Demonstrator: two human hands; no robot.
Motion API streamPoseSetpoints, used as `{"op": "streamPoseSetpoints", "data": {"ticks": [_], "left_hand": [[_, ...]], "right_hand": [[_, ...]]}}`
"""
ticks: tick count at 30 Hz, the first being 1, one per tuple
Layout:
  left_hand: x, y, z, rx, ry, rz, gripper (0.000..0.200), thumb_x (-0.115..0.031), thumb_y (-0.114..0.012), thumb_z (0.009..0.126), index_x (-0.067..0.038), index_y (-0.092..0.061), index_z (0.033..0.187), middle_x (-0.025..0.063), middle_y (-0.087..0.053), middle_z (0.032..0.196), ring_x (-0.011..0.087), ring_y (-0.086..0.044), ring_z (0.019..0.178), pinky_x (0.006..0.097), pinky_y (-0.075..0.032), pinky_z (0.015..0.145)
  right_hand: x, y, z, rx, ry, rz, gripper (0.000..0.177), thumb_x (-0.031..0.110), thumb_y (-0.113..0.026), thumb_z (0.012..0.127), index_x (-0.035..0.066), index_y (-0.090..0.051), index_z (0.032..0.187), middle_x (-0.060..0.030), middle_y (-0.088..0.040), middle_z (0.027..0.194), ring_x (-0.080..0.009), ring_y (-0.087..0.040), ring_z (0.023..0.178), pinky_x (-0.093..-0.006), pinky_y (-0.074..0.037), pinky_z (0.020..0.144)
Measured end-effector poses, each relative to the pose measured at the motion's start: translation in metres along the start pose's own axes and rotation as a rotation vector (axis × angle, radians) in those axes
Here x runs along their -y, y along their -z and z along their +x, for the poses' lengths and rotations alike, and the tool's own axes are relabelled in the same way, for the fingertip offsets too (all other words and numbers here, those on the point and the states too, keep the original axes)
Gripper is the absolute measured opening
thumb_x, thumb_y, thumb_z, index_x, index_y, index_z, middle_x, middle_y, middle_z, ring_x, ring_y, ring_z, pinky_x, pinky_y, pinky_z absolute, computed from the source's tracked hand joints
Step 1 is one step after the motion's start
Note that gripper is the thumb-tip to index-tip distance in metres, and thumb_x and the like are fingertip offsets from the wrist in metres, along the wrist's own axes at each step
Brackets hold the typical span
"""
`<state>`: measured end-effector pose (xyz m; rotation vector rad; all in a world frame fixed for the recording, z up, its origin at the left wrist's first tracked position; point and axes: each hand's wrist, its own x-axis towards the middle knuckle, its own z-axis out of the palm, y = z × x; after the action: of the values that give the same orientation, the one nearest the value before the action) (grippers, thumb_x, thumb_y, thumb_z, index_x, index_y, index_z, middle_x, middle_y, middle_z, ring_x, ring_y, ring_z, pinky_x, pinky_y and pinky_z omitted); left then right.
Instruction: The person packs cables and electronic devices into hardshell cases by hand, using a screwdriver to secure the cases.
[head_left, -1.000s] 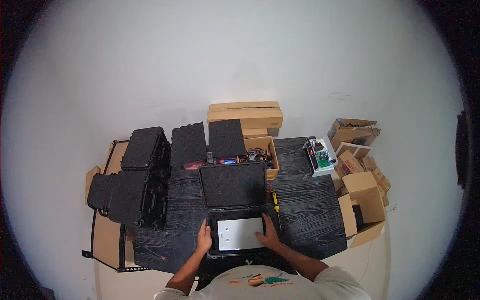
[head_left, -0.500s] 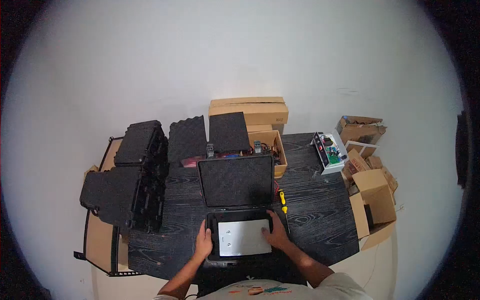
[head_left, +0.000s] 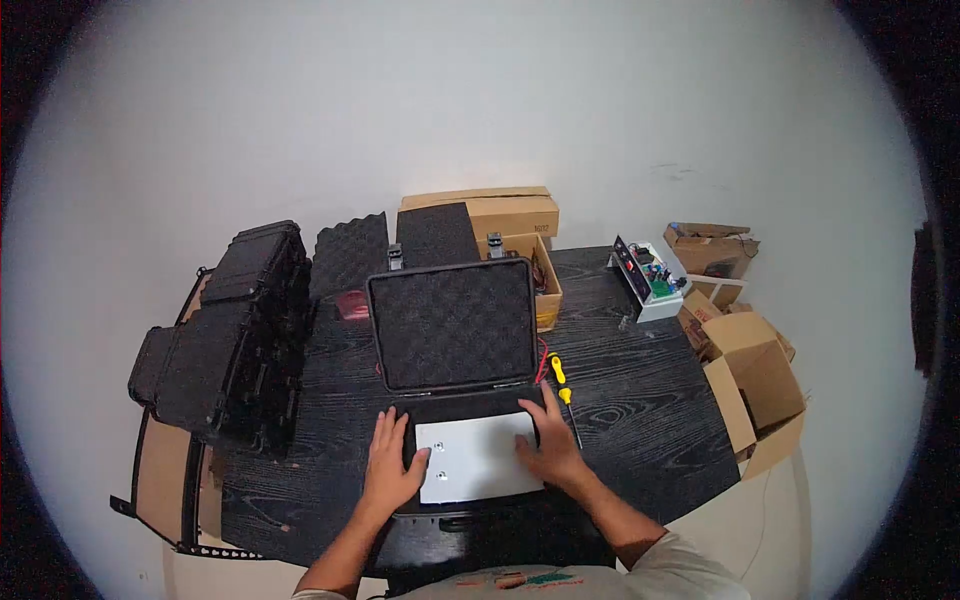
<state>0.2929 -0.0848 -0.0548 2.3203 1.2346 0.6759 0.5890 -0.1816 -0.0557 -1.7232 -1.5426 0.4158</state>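
An open black hard case (head_left: 372, 330) stands at the table's front edge, its lid raised and lined with bumpy foam (head_left: 455, 325). In its lower half lies a flat silver-white metal panel (head_left: 480, 460) with two small fittings near the left side. My left hand (head_left: 393, 468) rests along the panel's left side, fingers stretched and apart, its thumb at the panel's edge. On the right, my right hand (head_left: 553, 448) has its thumb over the panel and its fingers spread by the case's right side. Neither hand is wrapped round anything.
A yellow-handled screwdriver (head_left: 566, 397) lies right of the case on the dark wood-grain table (head_left: 640, 420). Black cases (head_left: 225, 350) are stacked at left. Foam sheets (head_left: 350, 255) and cardboard boxes (head_left: 500, 210) stand behind. A white housing with electronics (head_left: 655, 285) sits at back right.
My left hand has slid up along the panel's left side and its fingers have spread. My right hand has shifted slightly. The view has tilted, and the lid's foam shows more clearly.
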Motion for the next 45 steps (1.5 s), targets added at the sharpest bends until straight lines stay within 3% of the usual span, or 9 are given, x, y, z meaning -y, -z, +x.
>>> {"op": "streamPoseSetpoints", "data": {"ticks": [3,5,10,16,25,36,39,43,45], "left_hand": [[0.001,-0.002,-0.002,-0.025,-0.007,0.018,0.069,-0.025,-0.069,0.095,0.003,-0.044,0.153,0.0279,-0.032,0.166,0.0467,-0.026,0.156,0.0525,-0.026,0.126],[0.007,-0.007,-0.002,-0.05,-0.011,0.004,0.07,-0.03,-0.07,0.094,0.003,-0.048,0.151,0.0278,-0.034,0.166,0.0481,-0.029,0.154,0.0552,-0.029,0.124],[0.007,-0.008,0.001,-0.05,0.009,0.012,0.067,-0.032,-0.067,0.097,0.002,-0.048,0.151,0.0261,-0.035,0.166,0.0475,-0.031,0.153,0.0523,-0.029,0.125],[0.011,-0.01,-0.001,-0.051,-0.006,0.02,0.066,-0.034,-0.067,0.097,0.0,-0.049,0.151,0.0253,-0.036,0.165,0.046,-0.034,0.152,0.0509,-0.031,0.124],[0.011,-0.009,-0.001,-0.057,0.014,-0.027,0.063,-0.03,-0.067,0.098,-0.002,-0.05,0.152,0.0221,-0.036,0.166,0.0408,-0.036,0.152,0.0482,-0.032,0.124],[-0.01,0.002,-0.003,-0.003,0.071,0.038,0.066,-0.038,-0.065,0.098,-0.003,-0.05,0.153,0.0205,-0.034,0.168,0.0409,-0.038,0.152,0.0484,-0.035,0.122],[-0.006,-0.002,-0.003,-0.015,0.052,0.052,0.067,-0.039,-0.065,0.098,-0.004,-0.05,0.153,0.0203,-0.034,0.168,0.043,-0.037,0.151,0.0494,-0.033,0.123],[-0.004,-0.005,0.0,0.003,0.041,0.174,0.068,-0.044,-0.064,0.098,-0.003,-0.051,0.151,0.0207,-0.037,0.166,0.0455,-0.034,0.152,0.0598,-0.029,0.122],[-0.008,-0.002,0.001,0.029,0.07,0.232,0.069,-0.047,-0.063,0.098,-0.003,-0.053,0.15,0.0204,-0.04,0.164,0.0462,-0.033,0.152,0.0653,-0.027,0.121]], "right_hand": [[-0.011,-0.009,-0.002,-0.134,0.209,-0.033,0.051,0.013,-0.074,0.087,-0.001,-0.061,0.134,-0.0379,-0.04,0.156,-0.0489,-0.049,0.141,-0.0457,-0.043,0.117],[-0.01,-0.007,-0.003,-0.106,0.172,-0.035,0.049,0.015,-0.073,0.087,-0.001,-0.062,0.133,-0.0375,-0.038,0.157,-0.0491,-0.048,0.142,-0.0462,-0.043,0.117],[-0.001,-0.005,-0.005,-0.081,0.084,-0.054,0.048,0.017,-0.073,0.088,0.003,-0.063,0.133,-0.0296,-0.04,0.161,-0.048,-0.05,0.14,-0.0466,-0.043,0.116],[-0.002,-0.007,-0.005,-0.083,0.067,-0.06,0.046,0.018,-0.073,0.088,0.005,-0.064,0.131,-0.0279,-0.04,0.161,-0.0467,-0.049,0.141,-0.0465,-0.044,0.115],[-0.011,-0.014,-0.001,-0.094,0.16,-0.172,0.045,0.019,-0.073,0.088,0.004,-0.064,0.129,-0.0316,-0.042,0.156,-0.0512,-0.041,0.145,-0.0537,-0.039,0.118],[-0.007,-0.01,-0.004,0.032,0.255,-0.245,0.047,0.027,-0.073,0.088,0.007,-0.065,0.13,-0.0277,-0.047,0.155,-0.0498,-0.032,0.151,-0.0609,-0.028,0.121],[-0.008,-0.009,-0.003,0.061,0.249,-0.26,0.046,0.031,-0.071,0.089,0.009,-0.066,0.13,-0.0259,-0.047,0.155,-0.0485,-0.031,0.152,-0.0656,-0.025,0.12],[-0.008,-0.008,-0.004,0.077,0.215,-0.242,0.045,0.031,-0.072,0.089,0.009,-0.067,0.128,-0.0234,-0.047,0.156,-0.048,-0.029,0.153,-0.0671,-0.024,0.12],[-0.004,-0.002,-0.005,0.044,0.207,-0.204,0.042,0.027,-0.072,0.089,0.009,-0.067,0.127,-0.0221,-0.053,0.152,-0.0453,-0.036,0.15,-0.0663,-0.023,0.121]]}}
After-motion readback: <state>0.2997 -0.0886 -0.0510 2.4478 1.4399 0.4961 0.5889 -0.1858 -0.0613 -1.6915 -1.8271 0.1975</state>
